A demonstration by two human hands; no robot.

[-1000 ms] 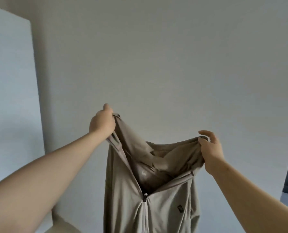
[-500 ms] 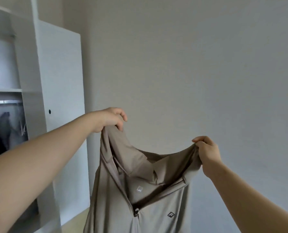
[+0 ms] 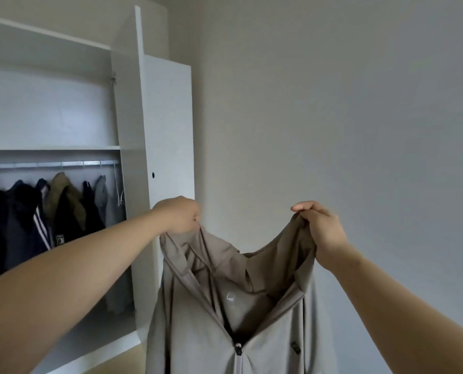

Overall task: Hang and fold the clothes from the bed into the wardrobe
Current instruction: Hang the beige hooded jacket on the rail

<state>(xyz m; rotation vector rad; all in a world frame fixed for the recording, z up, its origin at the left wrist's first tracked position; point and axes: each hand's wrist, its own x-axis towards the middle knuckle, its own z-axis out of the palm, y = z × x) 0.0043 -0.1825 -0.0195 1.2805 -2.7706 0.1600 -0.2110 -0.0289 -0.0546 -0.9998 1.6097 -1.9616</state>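
A beige zip-up jacket (image 3: 265, 333) hangs in front of me, held up by its collar and shoulders. My left hand (image 3: 180, 215) grips the jacket's left shoulder edge. My right hand (image 3: 320, 225) pinches the right side of the collar. The zip is partly open at the chest, showing a small white label inside. To the left stands the open white wardrobe (image 3: 127, 184), with a metal hanging rail (image 3: 49, 165) under a shelf. The bed is out of view.
Several dark and olive garments (image 3: 44, 211) hang on the rail. The wardrobe's open door (image 3: 168, 130) stands edge-on right behind my left hand. A plain grey wall (image 3: 332, 103) fills the right side. A strip of light wooden floor shows at the bottom left.
My view has swung left, bringing the open wardrobe and its hanging clothes into sight. Both hands still hold the jacket, and the right hand has lifted level with the left.
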